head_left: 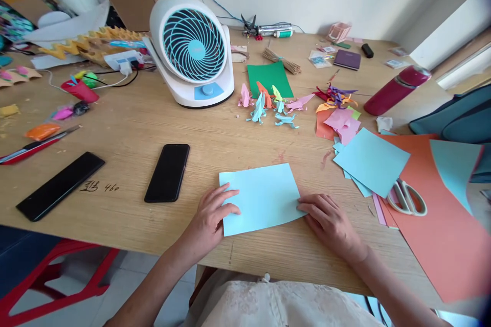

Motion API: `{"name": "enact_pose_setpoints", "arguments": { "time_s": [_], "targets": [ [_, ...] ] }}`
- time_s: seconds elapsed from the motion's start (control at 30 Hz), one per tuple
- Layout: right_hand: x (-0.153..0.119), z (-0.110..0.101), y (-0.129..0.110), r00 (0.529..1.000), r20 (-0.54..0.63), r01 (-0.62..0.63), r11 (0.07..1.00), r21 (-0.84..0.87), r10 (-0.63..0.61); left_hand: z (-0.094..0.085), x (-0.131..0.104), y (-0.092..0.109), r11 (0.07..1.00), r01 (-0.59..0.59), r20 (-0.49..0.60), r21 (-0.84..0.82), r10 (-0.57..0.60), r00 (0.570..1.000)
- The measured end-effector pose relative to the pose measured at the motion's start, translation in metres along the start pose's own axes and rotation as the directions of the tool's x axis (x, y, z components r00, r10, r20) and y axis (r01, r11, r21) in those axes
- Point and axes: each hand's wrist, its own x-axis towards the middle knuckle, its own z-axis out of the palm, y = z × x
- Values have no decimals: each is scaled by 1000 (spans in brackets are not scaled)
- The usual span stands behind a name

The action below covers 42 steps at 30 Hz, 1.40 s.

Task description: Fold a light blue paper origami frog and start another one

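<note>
A light blue sheet of paper (264,196) lies on the table in front of me, wider than it is deep. My left hand (213,214) rests on its left edge, fingers apart and lying on top of the paper. At the lower right corner, my right hand (332,222) has its fingers curled together on the paper's edge; its thumb is partly hidden. More light blue square sheets (372,161) are stacked to the right, beside white-handled scissors (408,198) whose blades are covered.
A black phone (167,172) lies left of the paper, a black bar-shaped object (61,185) farther left. Behind stand a white fan (192,51) and several folded paper figures (259,108). A red flask (397,89) lies at right, above a large orange sheet (441,245).
</note>
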Motion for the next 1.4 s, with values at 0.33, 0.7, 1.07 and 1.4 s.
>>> {"name": "enact_pose_setpoints", "arguments": {
  "time_s": [0.33,0.7,1.07,1.4],
  "targets": [
    [-1,4,-9,992,-6,-128,986,-108,129,9,2,-27,995,-93,-12,26,93,996],
    [3,5,-19,993,-28,-121,971,-208,118,-8,-4,-42,989,-143,-221,-43,130,967],
    [50,3,-62,986,-65,155,988,-29,-156,-9,11,1,967,-201,-106,155,219,970],
    [34,-6,-27,992,-73,-95,994,54,99,25,60,47,1000,13,55,11,-13,998]
  ]
}}
